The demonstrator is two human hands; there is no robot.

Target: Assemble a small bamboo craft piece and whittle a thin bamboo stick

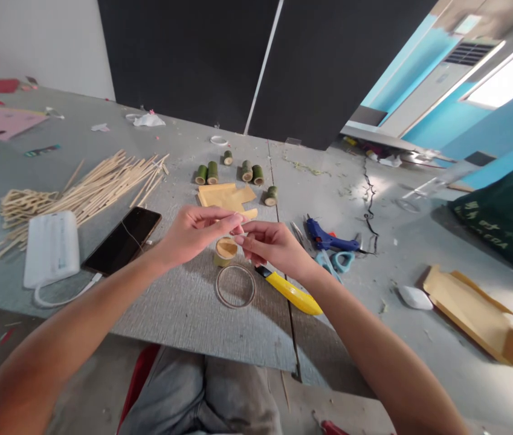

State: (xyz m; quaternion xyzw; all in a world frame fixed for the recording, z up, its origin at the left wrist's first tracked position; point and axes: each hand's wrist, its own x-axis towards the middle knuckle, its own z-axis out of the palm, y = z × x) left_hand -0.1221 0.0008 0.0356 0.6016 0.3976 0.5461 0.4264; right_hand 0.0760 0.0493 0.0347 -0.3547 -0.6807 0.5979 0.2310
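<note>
My left hand (204, 232) and my right hand (274, 244) meet fingertip to fingertip above the table. A small tan strip of paper (250, 214) sticks out by the left fingertips, which are pinched. The right thumb and fingers are also pressed together; whatever lies between them is hidden. Just below stands a short bamboo cup (225, 252) with a tan inside. Nearer to me lies a roll of thin clear tape (235, 286). A yellow utility knife (295, 293) rests under my right wrist. Behind the hands is a cut sheet of brown paper (220, 196).
Several green bamboo pieces (212, 173) stand farther back. Left are bamboo sticks (102, 184), a phone (124, 240) and a white power bank (52, 249) with cable. Right are a blue glue gun (329, 235), light-blue scissors (342, 261) and a brown envelope (474, 314).
</note>
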